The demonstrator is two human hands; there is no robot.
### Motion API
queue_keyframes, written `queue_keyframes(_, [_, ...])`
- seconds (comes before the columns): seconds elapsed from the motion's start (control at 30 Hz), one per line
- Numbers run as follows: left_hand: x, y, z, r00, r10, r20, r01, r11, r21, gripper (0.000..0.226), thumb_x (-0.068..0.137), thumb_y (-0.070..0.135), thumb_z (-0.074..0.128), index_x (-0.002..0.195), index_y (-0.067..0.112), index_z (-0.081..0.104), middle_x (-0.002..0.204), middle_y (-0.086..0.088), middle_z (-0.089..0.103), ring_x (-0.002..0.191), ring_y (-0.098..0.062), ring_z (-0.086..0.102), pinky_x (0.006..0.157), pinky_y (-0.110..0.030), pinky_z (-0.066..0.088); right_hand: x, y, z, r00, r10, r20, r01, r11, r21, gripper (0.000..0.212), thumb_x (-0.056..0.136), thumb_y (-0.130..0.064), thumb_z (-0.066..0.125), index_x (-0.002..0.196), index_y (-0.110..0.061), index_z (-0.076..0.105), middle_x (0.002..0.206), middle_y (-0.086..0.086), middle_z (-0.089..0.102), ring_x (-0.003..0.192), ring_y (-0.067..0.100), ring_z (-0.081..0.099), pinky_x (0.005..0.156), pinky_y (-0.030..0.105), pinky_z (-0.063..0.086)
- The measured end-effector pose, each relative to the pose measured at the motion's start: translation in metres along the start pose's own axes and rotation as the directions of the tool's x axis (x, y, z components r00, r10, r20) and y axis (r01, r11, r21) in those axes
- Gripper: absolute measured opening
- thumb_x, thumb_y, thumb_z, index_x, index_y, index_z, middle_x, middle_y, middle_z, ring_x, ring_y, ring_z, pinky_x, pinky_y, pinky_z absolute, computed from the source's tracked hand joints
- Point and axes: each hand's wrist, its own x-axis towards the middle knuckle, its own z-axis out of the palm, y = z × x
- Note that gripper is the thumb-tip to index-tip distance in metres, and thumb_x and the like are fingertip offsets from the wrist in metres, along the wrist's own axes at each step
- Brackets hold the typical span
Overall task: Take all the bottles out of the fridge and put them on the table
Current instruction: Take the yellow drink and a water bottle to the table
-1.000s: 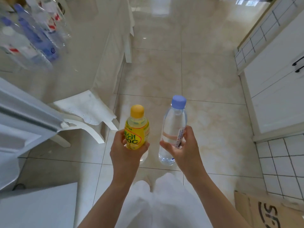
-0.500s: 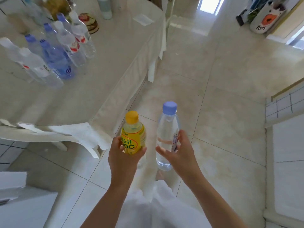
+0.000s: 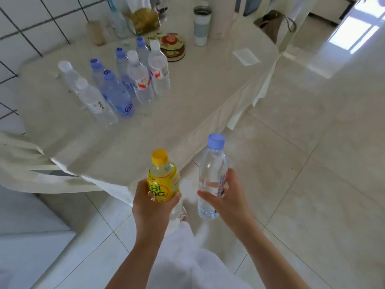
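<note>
Both carried bottles stand roughly upright, caps pointing up and away from the person, long axes near vertical with a slight lean toward the tabletop (image 3: 187, 97). The yellow bottle (image 3: 163, 177), yellow-capped and yellow-labelled, sits in the left hand (image 3: 153, 207), whose grip is closed round its lower half, thumb on the right side of the label. The clear water bottle (image 3: 212, 176), with a pale blue cap, is held in the right hand (image 3: 231, 202); that grip wraps its middle from the right, thumb across the front, the base hanging free below. Both are in the air over the tiled floor (image 3: 312, 184), just short of the tabletop's near corner. On the cloth-covered tabletop a cluster of water bottles (image 3: 125, 84) already stands upright near the left side, some blue-capped, some white-capped. Behind them lie a round patterned tin (image 3: 173, 46), a tumbler (image 3: 202, 26) and a slip of paper (image 3: 245, 56). Both forearms reach forward from the bottom edge, wrists bent slightly inward, hands close together but apart.
</note>
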Motion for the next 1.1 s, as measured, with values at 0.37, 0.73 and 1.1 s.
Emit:
queue_keyframes(0.37, [0.138, 0.075, 0.027, 0.986, 0.036, -0.164, -0.033, 0.999, 0.02, 0.055, 0.055, 0.021, 0.091, 0.094, 0.014, 0.053, 0.076, 0.01, 0.059, 0.076, -0.026, 0.061, 0.069, -0.036, 0.05, 0.145, -0.07, 0.037, 0.987, -0.1, 0.124, 0.114, 0.987, -0.115, 0.059, 0.063, -0.024, 0.086, 0.107, -0.032, 0.048, 0.091, -0.015, 0.065, 0.081, 0.001, 0.065, 0.065, 0.015, 0.046])
queue_keyframes(0.73, [0.21, 0.11, 0.081, 0.951, -0.025, -0.308, 0.012, 0.999, -0.044, 0.055, 0.055, 0.017, 0.091, 0.09, 0.018, 0.049, 0.074, 0.013, 0.058, 0.067, -0.009, 0.057, 0.058, -0.025, 0.037, 0.274, -0.11, 0.035, 0.945, -0.182, 0.272, 0.233, 0.958, -0.169, 0.064, 0.06, -0.017, 0.087, 0.112, -0.026, 0.051, 0.094, -0.011, 0.064, 0.085, 0.005, 0.062, 0.072, 0.021, 0.048])
queue_keyframes(1.1, [0.271, 0.117, 0.15, 0.845, -0.184, -0.502, 0.167, 0.983, -0.079, 0.058, 0.055, 0.022, 0.09, 0.102, 0.029, 0.056, 0.088, 0.005, 0.069, 0.084, -0.024, 0.063, 0.077, -0.04, 0.051, 0.402, -0.128, 0.034, 0.822, -0.193, 0.535, 0.326, 0.931, -0.164, 0.068, 0.064, -0.003, 0.083, 0.107, -0.035, 0.041, 0.093, -0.026, 0.055, 0.081, -0.014, 0.054, 0.066, 0.007, 0.038])
